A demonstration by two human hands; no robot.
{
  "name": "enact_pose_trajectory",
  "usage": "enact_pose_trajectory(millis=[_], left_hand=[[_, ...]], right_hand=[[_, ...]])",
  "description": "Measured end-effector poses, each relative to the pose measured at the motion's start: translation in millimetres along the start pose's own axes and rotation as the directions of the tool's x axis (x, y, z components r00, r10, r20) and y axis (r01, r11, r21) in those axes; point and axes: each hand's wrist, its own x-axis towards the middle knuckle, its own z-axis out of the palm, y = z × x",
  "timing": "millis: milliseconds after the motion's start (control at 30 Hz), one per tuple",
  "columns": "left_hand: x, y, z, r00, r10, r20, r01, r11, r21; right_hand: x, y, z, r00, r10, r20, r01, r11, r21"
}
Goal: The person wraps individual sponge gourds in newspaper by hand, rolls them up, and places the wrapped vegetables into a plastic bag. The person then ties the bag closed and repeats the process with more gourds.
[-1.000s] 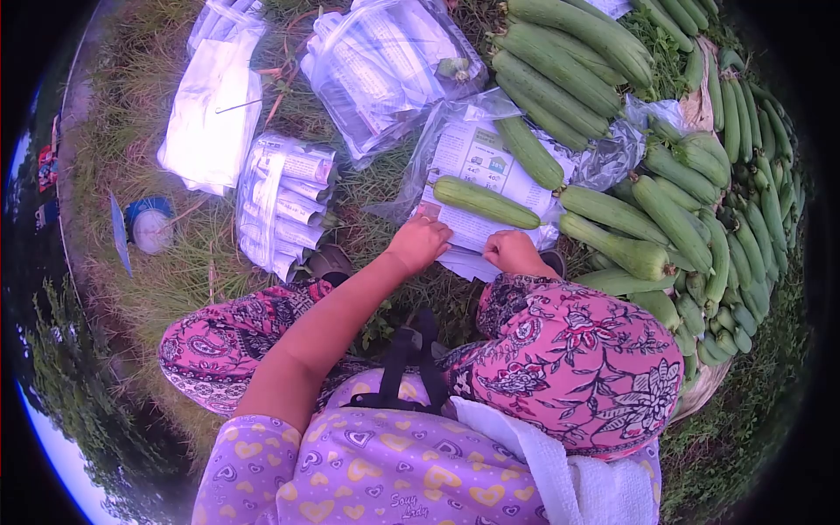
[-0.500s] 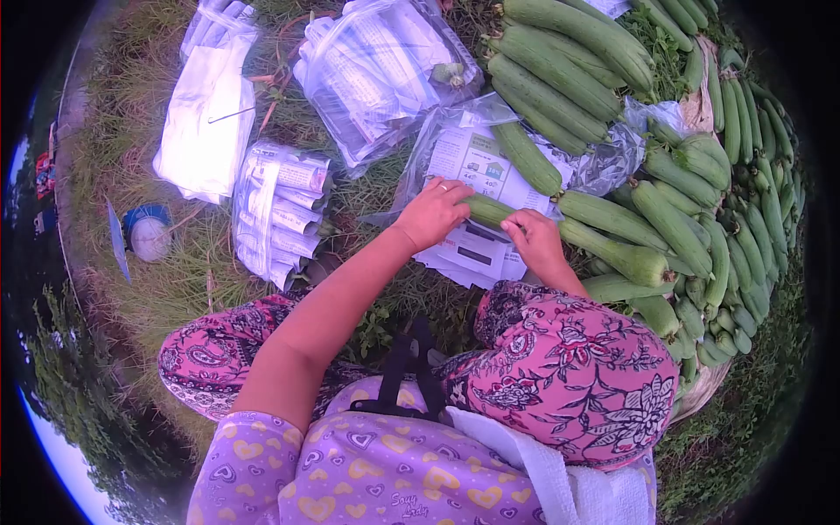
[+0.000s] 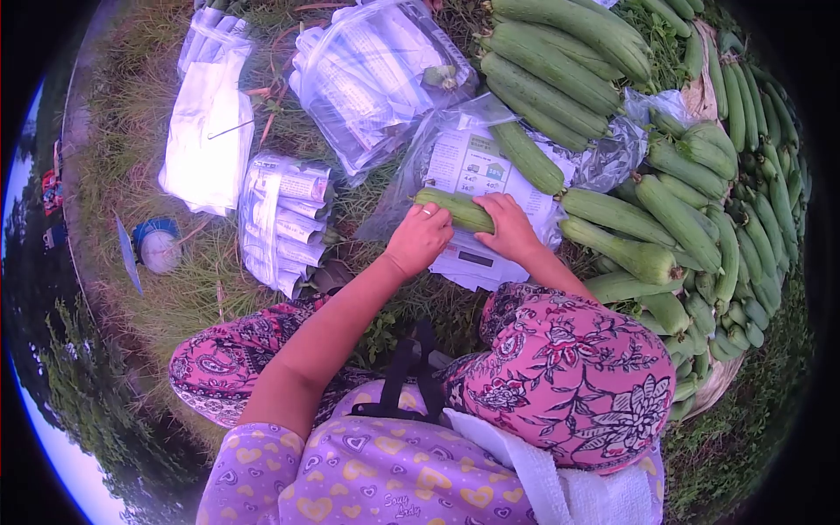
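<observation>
A green gourd [image 3: 462, 210] lies crosswise over a stack of printed paper sheets [image 3: 464, 162] in front of me. My left hand [image 3: 422, 234] is closed on its left part, a ring on one finger. Closed round the gourd's right end is my right hand [image 3: 509, 226], thumb and fingers pressed to it. Another gourd [image 3: 528, 157] rests on the upper right of the sheets. Clear plastic [image 3: 394, 197] spreads out beneath the papers on the left.
Many gourds [image 3: 647, 219] are heaped on the right, and large ones [image 3: 560, 70] at the top. Paper-wrapped bundles in plastic [image 3: 284, 219] lie on the grass at left, near a white bag [image 3: 206, 131] and a round blue-and-white object [image 3: 157, 245].
The gourd between my hands has shifted left, and more of it shows. My left hand has moved down and my right hand slightly left and up.
</observation>
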Motion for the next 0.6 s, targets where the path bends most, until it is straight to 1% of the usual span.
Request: enact_pose_trajectory(millis=[100, 200, 300, 400, 433, 533, 600], left_hand=[[7, -3, -4, 0.992, 0.062, -0.111, -0.060, 0.998, 0.015], [14, -7, 6, 0.987, -0.005, -0.159, 0.009, 1.000, 0.023], [29, -17, 11, 0.993, -0.090, -0.077, 0.083, 0.993, -0.084], [47, -27, 9, 0.989, -0.135, 0.055, 0.138, 0.988, -0.064], [50, -30, 10, 0.989, -0.140, 0.055, 0.144, 0.986, -0.078], [58, -33, 8, 0.981, -0.178, 0.071, 0.185, 0.976, -0.110], [60, -32, 8, 0.966, -0.236, 0.109, 0.248, 0.961, -0.122]], right_hand=[[1, -1, 1, 0.997, 0.048, 0.068, -0.048, 0.999, -0.004], [3, -2, -3, 1.000, 0.026, 0.007, -0.026, 1.000, 0.002], [1, -20, -18, 0.971, -0.091, -0.223, 0.109, 0.992, 0.070], [-8, -41, -22, 0.936, -0.341, -0.088, 0.345, 0.938, 0.033], [-9, -45, -18, 0.920, -0.391, -0.029, 0.389, 0.920, -0.056], [2, -47, -10, 0.884, -0.466, -0.040, 0.424, 0.835, -0.351], [8, -58, -8, 0.823, -0.560, -0.091, 0.492, 0.785, -0.377]])
